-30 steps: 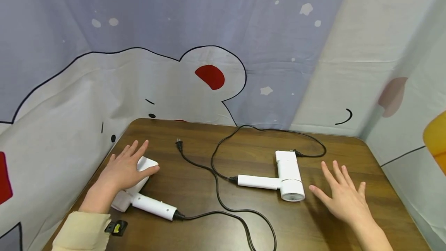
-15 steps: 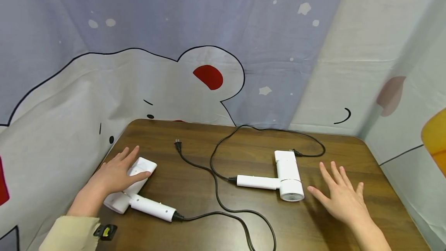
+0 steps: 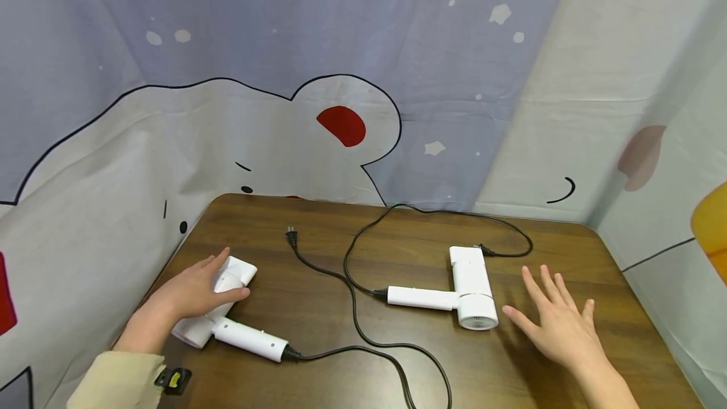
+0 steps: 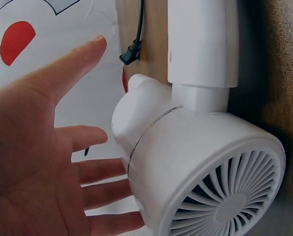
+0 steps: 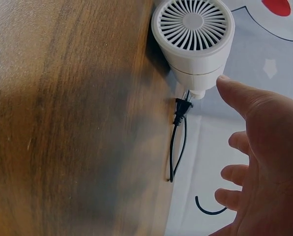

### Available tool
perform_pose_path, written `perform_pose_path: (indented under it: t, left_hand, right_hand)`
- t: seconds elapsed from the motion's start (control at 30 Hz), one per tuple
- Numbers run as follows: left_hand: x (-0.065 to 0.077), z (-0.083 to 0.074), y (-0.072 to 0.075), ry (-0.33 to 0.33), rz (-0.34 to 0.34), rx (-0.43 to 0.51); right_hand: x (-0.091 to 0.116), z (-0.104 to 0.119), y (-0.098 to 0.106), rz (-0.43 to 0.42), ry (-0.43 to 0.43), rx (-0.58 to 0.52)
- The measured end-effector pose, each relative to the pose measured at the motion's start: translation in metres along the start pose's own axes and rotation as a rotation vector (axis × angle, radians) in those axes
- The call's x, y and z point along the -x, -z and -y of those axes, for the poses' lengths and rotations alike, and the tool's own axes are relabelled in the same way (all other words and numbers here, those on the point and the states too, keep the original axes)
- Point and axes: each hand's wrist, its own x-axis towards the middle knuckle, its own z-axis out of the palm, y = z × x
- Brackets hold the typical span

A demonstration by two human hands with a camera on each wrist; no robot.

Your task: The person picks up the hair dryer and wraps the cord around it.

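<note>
Two white hair dryers lie on a wooden table. My left hand (image 3: 190, 291) is over the head of the left hair dryer (image 3: 250, 339), thumb spread away from the fingers. In the left wrist view its fingers reach to the side of the dryer's head (image 4: 186, 152), near its slatted grille; the fingertips are partly hidden, and I cannot tell if they touch. To the right, the second hair dryer (image 3: 471, 286) lies with its handle pointing left. Beside it, apart from it, my right hand (image 3: 565, 327) hovers with spread fingers, holding nothing.
Black cords (image 3: 354, 308) loop across the middle of the table (image 3: 318, 213). One plug (image 3: 291, 237) lies toward the back left; another plug (image 5: 182, 109) is by the right dryer's rear end. A printed cloth (image 3: 255, 30) hangs behind and around the table.
My left hand has shifted left and slightly down toward the near side, and more of the left dryer's head shows. The right hand and both dryers stay nearly where they were.
</note>
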Motion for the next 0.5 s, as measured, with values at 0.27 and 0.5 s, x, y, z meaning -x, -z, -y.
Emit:
perform_pose_path:
  t: [0.27,0.5]
  left_hand:
    - [-0.002,0.003,-0.005,0.008,-0.001,0.004]
    - [-0.007,0.008,-0.011,0.008,-0.014,0.010]
  right_hand:
    - [-0.001,0.001,-0.001,0.003,0.007,0.005]
    - [-0.001,0.002,-0.002,0.001,0.014,0.001]
